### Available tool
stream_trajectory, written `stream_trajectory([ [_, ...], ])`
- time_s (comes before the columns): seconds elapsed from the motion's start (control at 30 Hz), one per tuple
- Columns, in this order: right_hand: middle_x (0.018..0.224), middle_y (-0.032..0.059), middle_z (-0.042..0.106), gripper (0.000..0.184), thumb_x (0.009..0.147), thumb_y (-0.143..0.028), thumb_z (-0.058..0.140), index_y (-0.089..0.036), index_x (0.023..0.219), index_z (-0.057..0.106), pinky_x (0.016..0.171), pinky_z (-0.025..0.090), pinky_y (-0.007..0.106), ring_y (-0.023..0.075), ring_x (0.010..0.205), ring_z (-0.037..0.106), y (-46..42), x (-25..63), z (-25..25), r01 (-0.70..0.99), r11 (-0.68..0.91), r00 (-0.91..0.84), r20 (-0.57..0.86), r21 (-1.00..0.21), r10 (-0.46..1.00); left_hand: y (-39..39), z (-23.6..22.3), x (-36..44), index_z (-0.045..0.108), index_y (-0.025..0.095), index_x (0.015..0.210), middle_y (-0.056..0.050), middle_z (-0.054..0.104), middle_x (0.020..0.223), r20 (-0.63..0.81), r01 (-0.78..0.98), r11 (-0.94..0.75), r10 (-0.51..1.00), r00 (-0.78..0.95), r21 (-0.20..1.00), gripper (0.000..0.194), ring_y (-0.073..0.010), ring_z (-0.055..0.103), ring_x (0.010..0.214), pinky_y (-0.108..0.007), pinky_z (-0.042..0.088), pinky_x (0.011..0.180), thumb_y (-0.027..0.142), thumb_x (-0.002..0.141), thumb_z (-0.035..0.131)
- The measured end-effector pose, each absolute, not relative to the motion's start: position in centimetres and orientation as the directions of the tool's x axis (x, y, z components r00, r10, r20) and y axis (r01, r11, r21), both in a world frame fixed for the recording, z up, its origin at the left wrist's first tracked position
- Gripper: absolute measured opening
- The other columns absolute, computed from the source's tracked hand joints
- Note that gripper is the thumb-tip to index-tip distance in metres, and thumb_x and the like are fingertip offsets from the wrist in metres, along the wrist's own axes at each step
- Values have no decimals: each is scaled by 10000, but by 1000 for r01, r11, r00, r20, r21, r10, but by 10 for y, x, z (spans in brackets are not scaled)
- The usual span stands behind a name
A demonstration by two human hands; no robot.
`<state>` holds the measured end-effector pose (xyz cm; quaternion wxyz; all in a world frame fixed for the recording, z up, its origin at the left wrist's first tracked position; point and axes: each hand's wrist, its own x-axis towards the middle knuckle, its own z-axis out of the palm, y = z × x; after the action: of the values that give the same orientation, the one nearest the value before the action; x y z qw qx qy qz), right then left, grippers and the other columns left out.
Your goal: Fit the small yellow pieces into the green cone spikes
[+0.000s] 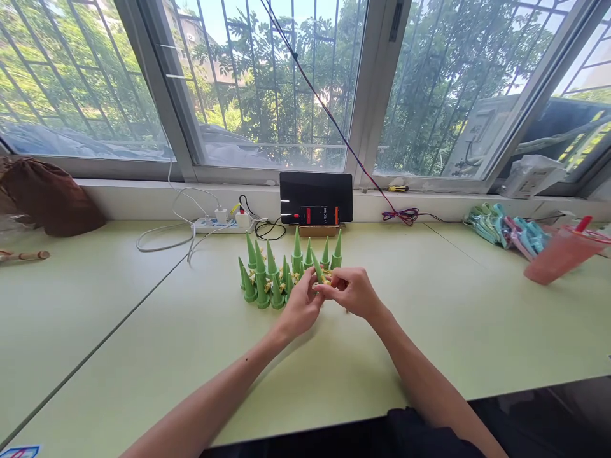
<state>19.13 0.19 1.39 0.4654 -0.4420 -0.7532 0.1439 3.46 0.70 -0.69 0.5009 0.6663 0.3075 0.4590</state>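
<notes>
Several green cones with ring-shaped bases [262, 296] stand close together on the table, with small yellow and white pieces [268, 287] among them. At the group's right front, my left hand [303, 304] is closed around a green cone [317, 266], its tip pointing up. My right hand [352, 290] meets it from the right, thumb and forefinger pinched at the cone's lower part. A small yellowish piece [327, 280] shows by those fingertips; its kind is too small to tell. My fingers hide the cone's base.
Behind the cones a dark tablet [316, 184] leans by the window, a phone [321, 215] before it. A power strip [224, 226] with cables lies back left, near a brown bag [50, 197]. Rightward are a pink cup [566, 254], pastel bundles [506, 229] and a coiled cable [403, 216].
</notes>
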Motion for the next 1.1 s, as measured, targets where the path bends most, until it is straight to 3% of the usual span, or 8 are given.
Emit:
stream_trajectory([
  [0.2,614,-37,518,241,800,-397,691,-184,854,591,519,381,222,96,522,430,0,194,17,483,604,-179,603,-635,777,4,-1,35,503,184,1181,-90,635,1107,351,-19,-361,894,279,932,373,-191,659,950,-299,587,735,353,867,611],
  [0.33,655,-1,570,147,864,-328,595,-184,838,594,538,411,232,114,553,477,-1,193,18,466,618,-187,612,-634,769,1,3,35,532,184,1152,-75,664,1018,401,86,-426,891,212,901,367,-164,665,792,-283,589,648,391,863,625],
  [0.5,585,-9,522,298,907,-384,539,-186,685,536,501,359,239,109,520,430,-1,193,18,477,585,-208,562,-656,801,0,2,34,551,186,1174,-72,663,953,497,232,-528,849,182,817,350,-174,658,798,-243,555,586,379,885,595],
  [0.77,514,-52,284,504,955,-456,456,-185,540,365,483,222,255,90,502,245,3,193,16,549,553,-194,547,-627,814,-1,2,34,557,173,1167,-73,643,974,530,340,-549,834,156,764,324,-143,604,747,-247,537,604,323,882,591],
  [0.87,532,-45,388,428,943,-467,486,-180,625,493,489,278,243,93,505,318,3,194,17,516,553,-175,552,-654,815,-2,4,34,562,181,1140,-60,638,941,541,349,-553,829,142,756,285,-138,588,735,-239,524,594,323,893,575],
  [1.0,698,4,596,242,892,-418,590,-180,924,608,539,414,233,112,564,490,1,194,19,444,576,-178,563,-686,807,-2,4,34,568,191,1112,-46,635,908,550,350,-552,827,116,757,258,-133,578,714,-228,504,574,339,901,568],
  [1.1,792,36,638,192,895,-376,588,-187,916,612,561,448,239,124,614,537,0,194,20,439,602,-194,584,-667,788,-1,2,34,575,199,1123,-44,634,925,559,362,-556,822,108,748,258,-134,577,722,-230,500,583,332,902,565],
])
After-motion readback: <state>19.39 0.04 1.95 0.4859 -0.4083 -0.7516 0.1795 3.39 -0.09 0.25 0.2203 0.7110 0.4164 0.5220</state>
